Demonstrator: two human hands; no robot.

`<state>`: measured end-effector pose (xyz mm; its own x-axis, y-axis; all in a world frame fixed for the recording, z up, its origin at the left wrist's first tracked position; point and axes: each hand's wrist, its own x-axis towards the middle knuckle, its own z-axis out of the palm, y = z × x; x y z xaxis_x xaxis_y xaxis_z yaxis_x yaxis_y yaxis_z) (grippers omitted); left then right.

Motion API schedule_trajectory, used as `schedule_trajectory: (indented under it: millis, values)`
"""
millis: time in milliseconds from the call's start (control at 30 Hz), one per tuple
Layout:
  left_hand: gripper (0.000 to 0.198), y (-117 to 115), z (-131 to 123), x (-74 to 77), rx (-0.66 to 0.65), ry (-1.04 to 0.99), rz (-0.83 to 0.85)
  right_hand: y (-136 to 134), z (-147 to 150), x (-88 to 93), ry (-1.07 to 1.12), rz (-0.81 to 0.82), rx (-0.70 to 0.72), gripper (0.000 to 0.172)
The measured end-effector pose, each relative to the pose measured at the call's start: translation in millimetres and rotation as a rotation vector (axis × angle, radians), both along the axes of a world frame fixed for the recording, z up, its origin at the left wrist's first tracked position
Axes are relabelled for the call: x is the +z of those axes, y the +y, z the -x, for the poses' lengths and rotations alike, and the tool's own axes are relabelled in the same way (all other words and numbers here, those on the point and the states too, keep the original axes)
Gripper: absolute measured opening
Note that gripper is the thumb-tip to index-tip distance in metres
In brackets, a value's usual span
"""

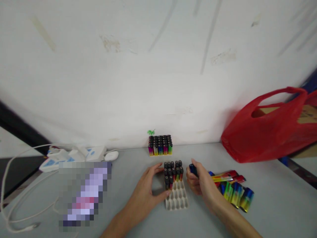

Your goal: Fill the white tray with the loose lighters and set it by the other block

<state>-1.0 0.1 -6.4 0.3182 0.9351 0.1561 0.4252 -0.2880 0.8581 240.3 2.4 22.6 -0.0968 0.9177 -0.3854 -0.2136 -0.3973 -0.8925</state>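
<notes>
My left hand (146, 188) curves round the left side of a pale moulded tray (177, 200), thumb at the front lighters and fingertips at the back corner. Lighters with black tops (169, 172) stand upright in the tray's back rows and front left; bare pockets show at the front. Just right of the tray, my right hand (201, 181) is closed round a lighter (193, 169), whose dark blue end sticks out above the fingers. Beside that hand lies a loose group of shiny coloured lighters (236, 195), partly hidden by the wrist.
A packed block of lighters (160, 145) stands against the wall. A red plastic bag (267, 132) sits at the back right. To the left are a white power strip (96, 153), a white earphone case (111, 155), a cable (10, 198) and a pixelated purple object (89, 191).
</notes>
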Motion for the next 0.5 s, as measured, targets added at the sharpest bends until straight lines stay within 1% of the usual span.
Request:
schedule_trajectory:
  millis: [233, 333, 500]
  values:
    - [0.083, 1.2, -0.3, -0.8, 0.01, 0.011, -0.002, 2.1, 0.9, 0.2, 0.026, 0.036, 0.039, 0.067]
    - [0.083, 0.0, -0.9, 0.6, 0.01, 0.009, -0.007, 2.7, 0.9, -0.3, 0.05, 0.033, 0.068, 0.07]
    - [0.08, 0.2, -1.7, 3.8, 0.005, 0.008, -0.004, 1.2, 1.7, 1.0, 0.067, 0.035, 0.068, 0.072]
